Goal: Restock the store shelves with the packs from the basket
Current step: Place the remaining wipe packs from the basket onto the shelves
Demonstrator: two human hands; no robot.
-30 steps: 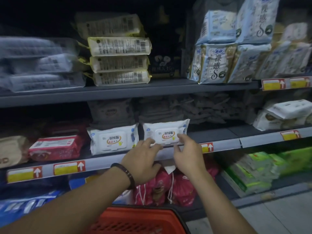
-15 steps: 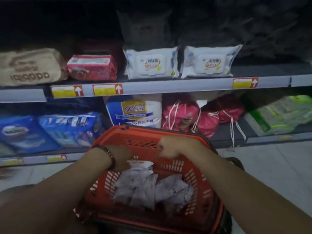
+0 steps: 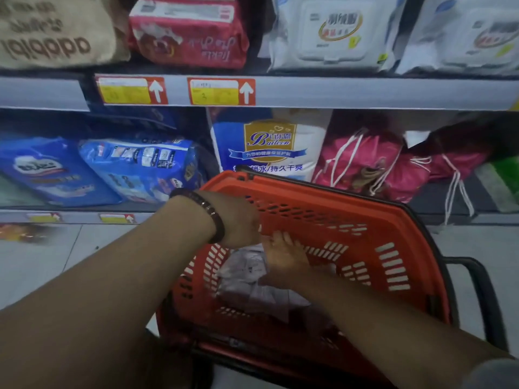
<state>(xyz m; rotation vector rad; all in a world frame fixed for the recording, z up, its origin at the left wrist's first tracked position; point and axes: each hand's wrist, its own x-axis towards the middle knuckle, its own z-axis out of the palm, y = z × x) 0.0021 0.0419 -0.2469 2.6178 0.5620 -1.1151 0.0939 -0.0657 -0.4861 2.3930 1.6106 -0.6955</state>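
Head view. Shows left hand dipped over the near-left wall of a red slotted plastic basket, back of the hand up, fingers pointing down and hidden. Cannot tell its grip. Wears a dark beaded bracelet at the wrist.

Shows right hand deeper inside the same basket, just beside the left one, fingers stretched fairly straight and slightly spread, laid on the heap with nothing plainly clasped.

Under and between both hands, crumpled pale grey soft packs piled on the basket bottom, touching one another. None lifted clear.

Outward: black basket handle folded down at the right. Pale tiled floor at the left.

Behind the basket, on the lower shelf, two blue plastic-wrapped packs, a white-and-blue pack with a gold shield, then pink drawstring bags with white cords.

Above, grey shelf rail carrying two yellow-and-red price labels with white arrows. On that upper shelf, from left: tan printed pack, red pack, two white flat wipe packs with flip lids side by side, standing at the shelf front.
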